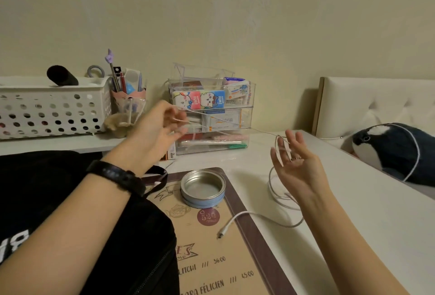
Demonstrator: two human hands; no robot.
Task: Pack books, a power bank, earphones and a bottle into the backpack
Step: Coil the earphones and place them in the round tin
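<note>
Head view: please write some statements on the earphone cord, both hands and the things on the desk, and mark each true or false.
The thin white earphone cord stretches between the left hand and the right hand. True.
The round blue-sided metal tin has a lid on. False: it stands open.
The black fabric backpack lies below the left forearm. True.
The near plug of the white charging cable sits in a device. False: it lies loose on the brown menu mat.

Backpack (pixel 58 189) cropped by left and bottom edges, left hand (pixel 155 130) fingertips motion-blurred, thin earphone cord (pixel 266 132) ends too small to tell, plush whale (pixel 395 151) cropped right.
</note>
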